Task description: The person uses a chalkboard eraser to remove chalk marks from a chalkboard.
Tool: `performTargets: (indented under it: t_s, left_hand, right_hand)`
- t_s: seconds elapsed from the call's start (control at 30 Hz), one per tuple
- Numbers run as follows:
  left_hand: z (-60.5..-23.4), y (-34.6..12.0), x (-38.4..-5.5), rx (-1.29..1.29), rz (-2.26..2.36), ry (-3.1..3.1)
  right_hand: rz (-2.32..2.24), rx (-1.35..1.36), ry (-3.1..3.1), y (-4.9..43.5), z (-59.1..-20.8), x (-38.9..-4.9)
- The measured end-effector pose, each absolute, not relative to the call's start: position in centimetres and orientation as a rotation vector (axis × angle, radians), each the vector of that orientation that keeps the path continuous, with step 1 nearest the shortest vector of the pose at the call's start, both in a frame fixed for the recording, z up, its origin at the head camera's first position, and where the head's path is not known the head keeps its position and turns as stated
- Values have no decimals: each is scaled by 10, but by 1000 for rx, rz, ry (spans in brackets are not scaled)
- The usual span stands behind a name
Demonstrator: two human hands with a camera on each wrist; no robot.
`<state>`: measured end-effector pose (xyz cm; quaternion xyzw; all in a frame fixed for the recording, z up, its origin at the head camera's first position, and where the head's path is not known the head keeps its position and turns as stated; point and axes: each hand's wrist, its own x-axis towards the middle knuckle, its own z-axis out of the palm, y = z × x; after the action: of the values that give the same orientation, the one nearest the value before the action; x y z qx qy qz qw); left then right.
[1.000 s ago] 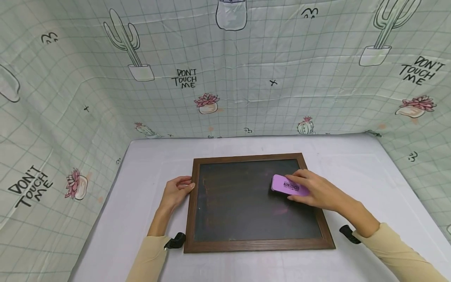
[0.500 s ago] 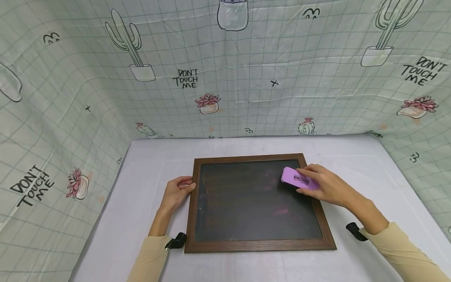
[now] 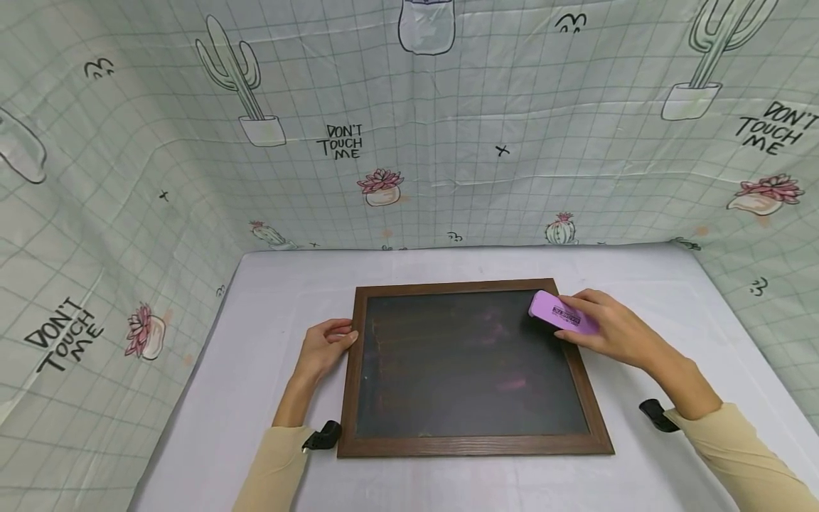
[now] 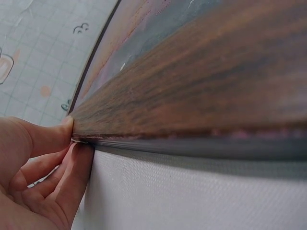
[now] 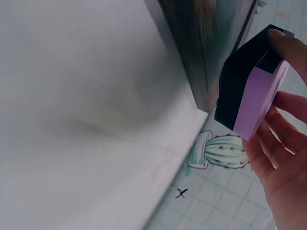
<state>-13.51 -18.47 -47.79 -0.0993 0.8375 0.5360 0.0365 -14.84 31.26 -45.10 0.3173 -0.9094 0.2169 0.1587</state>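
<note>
A chalkboard point(image 3: 473, 377) with a brown wooden frame lies on the white table, its dark surface bearing faint pink smudges. At its left edge, my left hand point(image 3: 323, 350) pinches the frame point(image 4: 192, 81), thumb above and fingers against the side in the left wrist view. My right hand point(image 3: 617, 328) grips a purple board eraser point(image 3: 563, 313) over the board's upper right corner. In the right wrist view the eraser point(image 5: 256, 98) shows its black underside, tilted and seemingly raised off the board, between the thumb and fingers of my right hand point(image 5: 292, 163).
White cloth covers the table point(image 3: 288, 284) around the board. A grid-patterned curtain point(image 3: 448, 142) with cactus drawings stands behind and at both sides. Black wrist devices point(image 3: 659, 415) sit near both sleeves.
My right hand has carried the eraser right and slightly up, from the board's right half to its upper right frame. The left hand keeps its place on the frame.
</note>
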Motion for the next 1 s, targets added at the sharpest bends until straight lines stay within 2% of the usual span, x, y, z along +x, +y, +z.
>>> performTargets:
  t_s: [0.5, 1.0]
  left_hand:
    - [-477, -185, -135, -310, 1642, 2573]
    - [-478, -185, -135, -320, 1637, 2581]
  right_hand:
    - [657, 886, -2468, 344, -458, -163]
    - [671, 609, -2579, 383, -464, -167]
